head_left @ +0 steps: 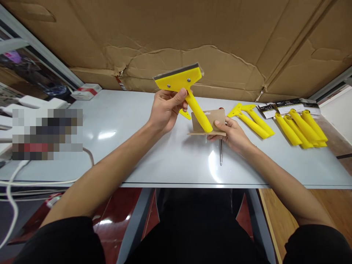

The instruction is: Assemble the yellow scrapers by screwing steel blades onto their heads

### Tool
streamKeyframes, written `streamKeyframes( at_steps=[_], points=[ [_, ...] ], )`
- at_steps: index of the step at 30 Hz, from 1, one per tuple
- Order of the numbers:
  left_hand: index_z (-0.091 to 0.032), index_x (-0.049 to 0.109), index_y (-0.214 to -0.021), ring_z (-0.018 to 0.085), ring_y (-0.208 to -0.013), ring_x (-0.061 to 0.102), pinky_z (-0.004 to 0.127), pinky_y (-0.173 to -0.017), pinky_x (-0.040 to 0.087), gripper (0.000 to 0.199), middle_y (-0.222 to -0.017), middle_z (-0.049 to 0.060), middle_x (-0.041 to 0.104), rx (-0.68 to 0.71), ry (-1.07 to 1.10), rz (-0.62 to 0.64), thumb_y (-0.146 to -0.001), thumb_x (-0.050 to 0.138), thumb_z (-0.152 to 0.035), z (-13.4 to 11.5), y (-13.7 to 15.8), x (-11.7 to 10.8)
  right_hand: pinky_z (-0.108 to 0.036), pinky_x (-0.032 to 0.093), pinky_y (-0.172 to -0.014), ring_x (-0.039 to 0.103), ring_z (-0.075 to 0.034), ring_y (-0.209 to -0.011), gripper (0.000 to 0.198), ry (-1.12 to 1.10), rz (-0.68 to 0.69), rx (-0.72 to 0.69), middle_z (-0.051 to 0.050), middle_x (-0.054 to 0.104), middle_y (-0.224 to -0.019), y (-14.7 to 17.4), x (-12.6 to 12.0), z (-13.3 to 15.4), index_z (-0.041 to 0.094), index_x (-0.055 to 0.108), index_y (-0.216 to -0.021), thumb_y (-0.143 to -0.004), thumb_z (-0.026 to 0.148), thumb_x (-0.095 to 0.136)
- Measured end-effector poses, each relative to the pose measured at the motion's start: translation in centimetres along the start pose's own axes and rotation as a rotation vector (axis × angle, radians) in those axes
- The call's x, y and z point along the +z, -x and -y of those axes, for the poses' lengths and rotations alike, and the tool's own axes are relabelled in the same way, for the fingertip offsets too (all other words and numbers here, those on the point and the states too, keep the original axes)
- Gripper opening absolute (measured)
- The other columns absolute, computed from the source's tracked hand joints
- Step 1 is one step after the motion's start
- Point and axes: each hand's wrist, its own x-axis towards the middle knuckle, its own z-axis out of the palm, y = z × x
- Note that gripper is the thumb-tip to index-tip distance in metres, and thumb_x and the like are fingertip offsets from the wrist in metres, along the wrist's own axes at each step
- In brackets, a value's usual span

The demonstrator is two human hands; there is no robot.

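My left hand (169,110) is closed around the neck of a yellow scraper (196,108), its wide head tilted up with two screws and a dark strip along the top edge. In my right hand (233,132) is a folded brown cardboard card (217,116) with a hanging slot, thumb on its inner face. The scraper's handle end overlaps the card at its fold; I cannot tell whether they touch. Under my right hand a screwdriver (221,152) lies on the table, partly hidden. Behind my left hand a yellow piece (185,114) shows in part.
Two yellow scraper handles (254,121) lie right of my hand. Farther right are several more yellow handles (301,128) beside black-and-white packages (286,107). A small box (86,91) sits at the back left, white cables (15,198) at the left edge. Cardboard (176,33) lines the back.
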Motion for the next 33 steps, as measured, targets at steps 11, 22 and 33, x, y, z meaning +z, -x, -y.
streamKeyframes(
  at_steps=[11,22,33],
  points=[
    [-0.026,0.080,-0.079,0.022,-0.096,0.077,0.036,-0.089,0.064,0.048,-0.090,0.000,0.081,0.126,-0.158,0.184,-0.062,0.107,-0.062,1.8,2.2,1.0,-0.030,0.071,-0.076,0.079,-0.017,-0.083,0.070,-0.080,0.055,-0.055,-0.009,0.078,-0.103,1.0,0.5,1.3,0.017,0.059,-0.128,-0.081,0.059,0.090],
    [-0.026,0.083,-0.084,0.024,-0.097,0.080,0.036,-0.088,0.065,0.048,-0.097,0.001,0.084,-0.021,-0.065,0.159,-0.062,0.107,-0.061,1.4,2.8,1.6,-0.027,0.069,-0.098,0.073,-0.021,-0.131,0.129,0.014,0.332,-0.168,-0.011,0.066,-0.146,1.4,-0.5,1.2,0.032,0.040,-0.163,-0.055,0.062,0.104],
    [-0.024,0.079,-0.097,0.029,-0.100,0.084,0.035,-0.080,0.067,0.054,-0.102,0.005,0.085,-0.108,-0.048,0.159,-0.068,0.104,-0.063,1.3,2.9,1.7,-0.032,0.071,-0.105,0.076,-0.018,-0.126,0.131,0.083,0.384,-0.111,-0.008,0.062,-0.155,1.6,-0.6,1.3,0.039,0.036,-0.165,-0.055,0.026,0.106]
  ],
)
